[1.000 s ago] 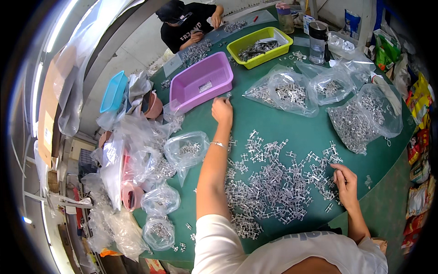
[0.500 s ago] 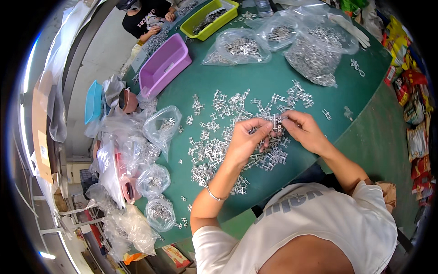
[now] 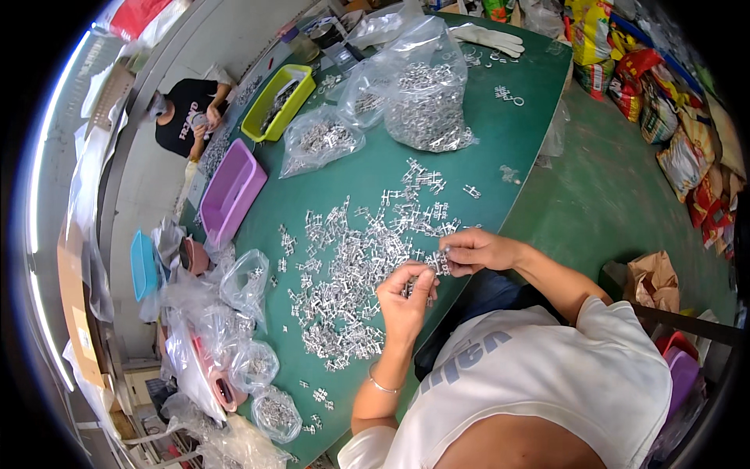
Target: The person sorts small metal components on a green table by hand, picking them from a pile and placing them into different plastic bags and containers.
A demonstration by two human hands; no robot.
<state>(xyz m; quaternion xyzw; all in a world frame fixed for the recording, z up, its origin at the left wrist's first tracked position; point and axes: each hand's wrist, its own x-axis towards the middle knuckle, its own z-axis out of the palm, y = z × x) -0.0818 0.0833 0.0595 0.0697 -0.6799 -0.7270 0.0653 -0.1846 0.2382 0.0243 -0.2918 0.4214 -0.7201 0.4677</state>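
Note:
My left hand (image 3: 404, 303) and my right hand (image 3: 483, 252) meet near the table's front edge. Between their pinched fingertips is a small silver metal piece (image 3: 441, 263), partly covered by the fingers. The curled fingers of my left hand seem to hold more silver bits, though their number is hidden. Just beyond and to the left of my hands lies a wide heap of similar metal pieces (image 3: 344, 270), spread loosely on the green table (image 3: 488, 168).
Clear bags of metal pieces (image 3: 426, 105) stand at the back, near a white glove (image 3: 488, 39). A purple tray (image 3: 232, 195) and a yellow-green tray (image 3: 279, 102) line the far left side. Small filled bags (image 3: 275, 413) sit at left. A co-worker (image 3: 190, 117) handles something beyond the trays.
The view has turned and shifted, so the table sits differently in it. My hands are now closer to the table's front edge, still together at the fingertips around a small metal piece.

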